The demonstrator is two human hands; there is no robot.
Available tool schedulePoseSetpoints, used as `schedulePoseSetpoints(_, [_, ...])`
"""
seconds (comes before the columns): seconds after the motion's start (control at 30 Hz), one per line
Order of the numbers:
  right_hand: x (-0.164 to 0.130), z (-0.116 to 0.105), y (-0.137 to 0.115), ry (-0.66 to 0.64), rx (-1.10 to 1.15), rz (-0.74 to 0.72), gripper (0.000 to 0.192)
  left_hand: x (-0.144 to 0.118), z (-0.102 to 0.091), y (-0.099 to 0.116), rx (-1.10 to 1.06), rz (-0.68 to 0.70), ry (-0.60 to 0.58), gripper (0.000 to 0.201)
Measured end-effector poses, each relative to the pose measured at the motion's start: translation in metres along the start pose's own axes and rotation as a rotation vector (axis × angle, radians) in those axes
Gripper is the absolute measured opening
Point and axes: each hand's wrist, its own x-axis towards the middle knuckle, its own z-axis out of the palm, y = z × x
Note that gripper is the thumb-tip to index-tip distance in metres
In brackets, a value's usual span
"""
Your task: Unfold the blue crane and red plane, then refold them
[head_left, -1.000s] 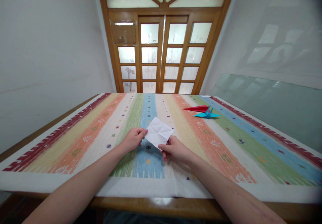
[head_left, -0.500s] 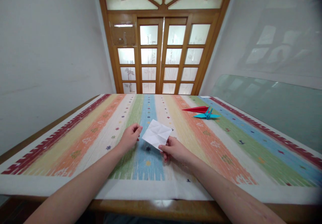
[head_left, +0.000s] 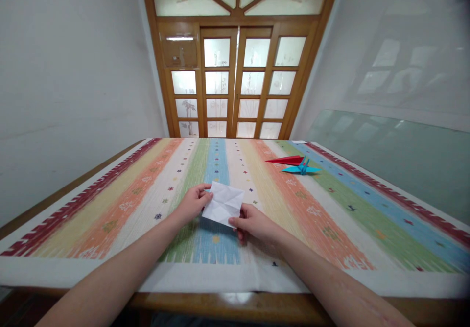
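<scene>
A creased white square of paper (head_left: 223, 203) is held just above the striped tablecloth (head_left: 110, 204) in the middle of the table. My left hand (head_left: 193, 204) pinches its left corner between thumb and fingers. My right hand (head_left: 255, 222) grips its near right corner. Both forearms reach in from the near edge.
A red folded paper piece (head_left: 287, 159) and a blue paper crane (head_left: 302, 168) lie at the far right of the cloth. A sheet of glass (head_left: 396, 151) leans on the right wall. A wooden glazed door (head_left: 235, 72) stands behind the table. The table's wooden edge (head_left: 227, 303) runs along the front.
My left hand let go of the paper half a second ago and has now taken its left corner again. The paper has turned and shifted slightly left and lower.
</scene>
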Motion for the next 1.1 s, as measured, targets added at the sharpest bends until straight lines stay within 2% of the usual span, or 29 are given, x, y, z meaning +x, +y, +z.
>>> schedulePoseSetpoints(0.2, [0.005,0.000,-0.005,0.129,0.083,-0.104,0.041,0.000,0.001,0.005,-0.043,-0.039,0.041,0.053])
schedulePoseSetpoints(0.53, [0.010,-0.010,-0.007,0.337,0.172,-0.222,0.053,-0.003,0.004,0.011,-0.051,-0.075,0.066,0.055])
schedulePoseSetpoints(0.77, [0.011,-0.009,-0.007,0.358,0.149,-0.223,0.051,-0.003,0.006,0.012,-0.035,-0.082,0.063,0.044])
schedulePoseSetpoints(0.97, [0.011,-0.009,-0.007,0.367,0.179,-0.221,0.059,-0.004,0.005,0.013,-0.010,-0.068,0.049,0.041])
schedulePoseSetpoints(1.1, [0.011,-0.010,-0.007,0.362,0.161,-0.243,0.056,-0.003,0.005,0.010,0.010,-0.057,0.030,0.038])
